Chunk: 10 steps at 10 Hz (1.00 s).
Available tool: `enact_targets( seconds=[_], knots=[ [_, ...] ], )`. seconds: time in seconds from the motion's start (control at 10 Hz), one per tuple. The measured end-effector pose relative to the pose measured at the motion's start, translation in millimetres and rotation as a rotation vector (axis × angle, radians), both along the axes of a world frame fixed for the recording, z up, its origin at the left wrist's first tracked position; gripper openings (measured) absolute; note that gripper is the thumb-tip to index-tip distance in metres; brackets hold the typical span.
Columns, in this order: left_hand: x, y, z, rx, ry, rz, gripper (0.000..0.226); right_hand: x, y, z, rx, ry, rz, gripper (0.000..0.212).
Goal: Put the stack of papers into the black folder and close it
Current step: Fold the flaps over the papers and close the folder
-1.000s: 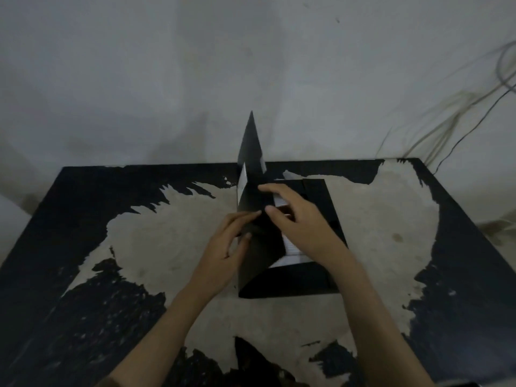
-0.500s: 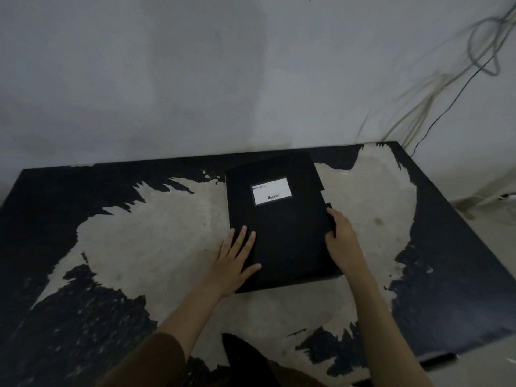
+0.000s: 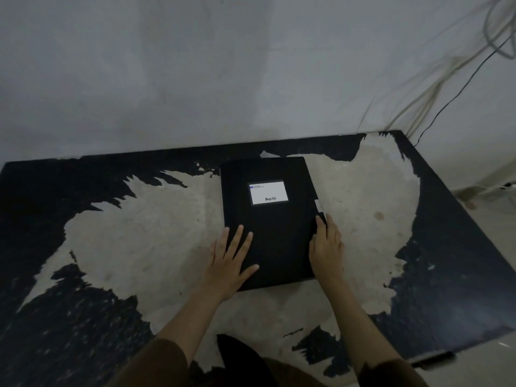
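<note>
The black folder (image 3: 275, 227) lies flat and closed in the middle of the table, a white label on its cover. A small white sliver of paper (image 3: 318, 205) sticks out at its right edge; the rest of the stack is hidden inside. My left hand (image 3: 230, 261) rests flat with spread fingers on the folder's lower left corner. My right hand (image 3: 326, 248) lies along the folder's right edge, fingers together and touching it.
The table (image 3: 139, 247) has a worn top, black with a large pale patch, and stands against a grey wall. Cables (image 3: 446, 88) hang down the wall at the back right. The floor shows past the table's right edge.
A second ago the cover stood upright over the papers, held by both hands. It has come down flat. Since half a second ago the hands have barely moved on the closed folder.
</note>
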<state>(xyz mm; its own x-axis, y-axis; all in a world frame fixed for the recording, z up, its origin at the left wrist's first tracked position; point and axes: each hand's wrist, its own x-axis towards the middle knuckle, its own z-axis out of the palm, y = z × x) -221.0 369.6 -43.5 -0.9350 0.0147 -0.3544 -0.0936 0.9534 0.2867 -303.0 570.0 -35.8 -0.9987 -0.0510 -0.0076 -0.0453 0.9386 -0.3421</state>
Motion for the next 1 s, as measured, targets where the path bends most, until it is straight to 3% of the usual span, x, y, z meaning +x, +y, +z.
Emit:
enact_targets(
  seconds=[0.2, 0.4, 0.8, 1.0],
  knots=[
    [-1.3, -0.9, -2.4, 0.004, -0.003, 0.011, 0.074, -19.0, -5.4, -3.6, 0.111, -0.102, 0.099, 0.072],
    [-2.1, 1.3, -0.6, -0.003, -0.012, 0.025, 0.076, -27.2, -6.1, -8.1, 0.154, -0.124, 0.106, 0.078],
    [-10.7, 0.8, 29.5, -0.014, -0.093, 0.015, 0.071, -45.1, -11.2, 22.4, 0.327, -0.239, 0.160, 0.082],
    [-24.3, -17.8, 59.8, 0.110, -0.070, 0.036, 0.057, -63.4, -25.4, 66.1, 0.447, -0.349, 0.167, 0.061]
  ],
)
